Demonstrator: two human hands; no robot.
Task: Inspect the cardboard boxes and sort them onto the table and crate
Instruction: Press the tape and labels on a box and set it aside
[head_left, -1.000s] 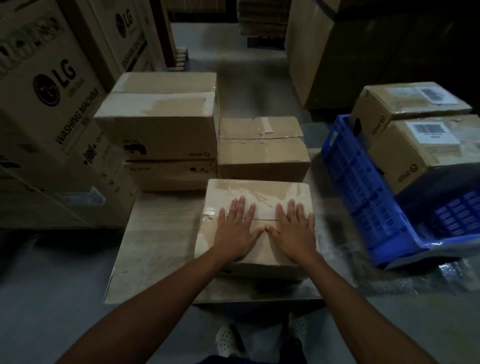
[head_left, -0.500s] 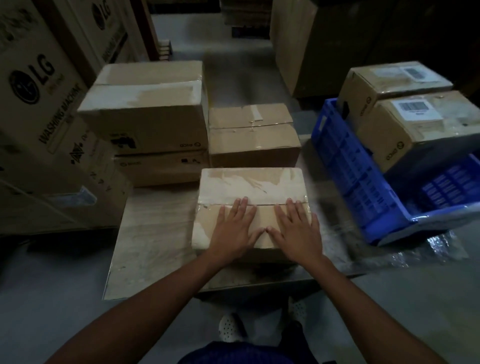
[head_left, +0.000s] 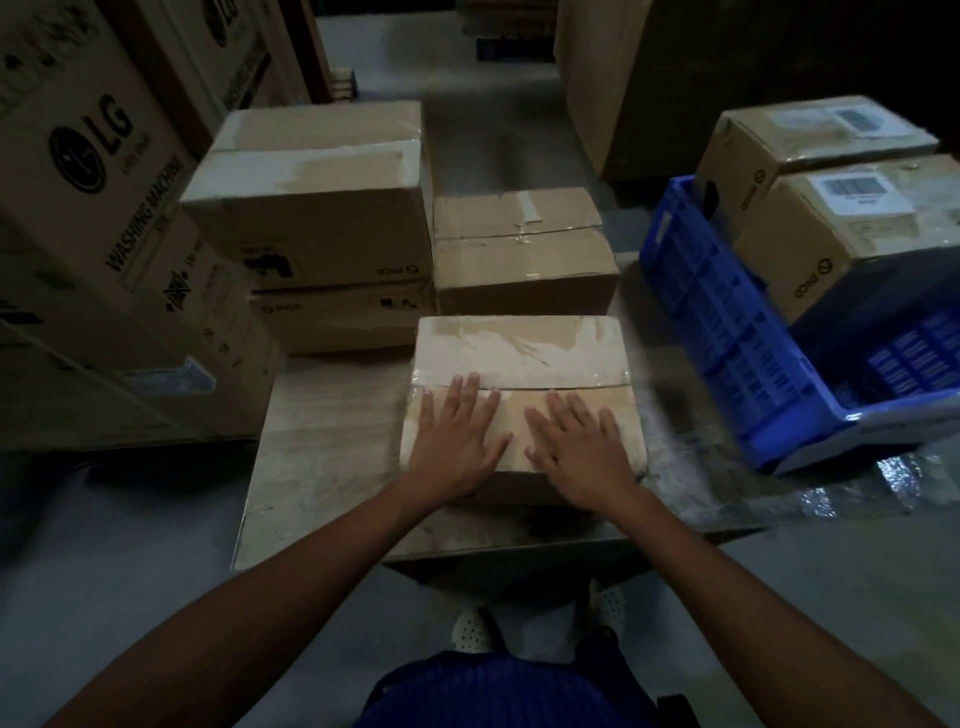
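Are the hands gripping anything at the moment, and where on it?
Nothing is gripped. The left hand and right hand lie flat, fingers straight, on the top face of the front box.

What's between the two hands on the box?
Just bare cardboard of the box, in the head view; left hand and right hand lie flat, apart.

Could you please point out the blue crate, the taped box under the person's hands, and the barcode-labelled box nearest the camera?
blue crate (head_left: 727, 322): head view, on its slatted left wall.
front taped box (head_left: 519, 348): head view, on the far half of its top.
near labelled box (head_left: 893, 223): head view, on its top face below the label.
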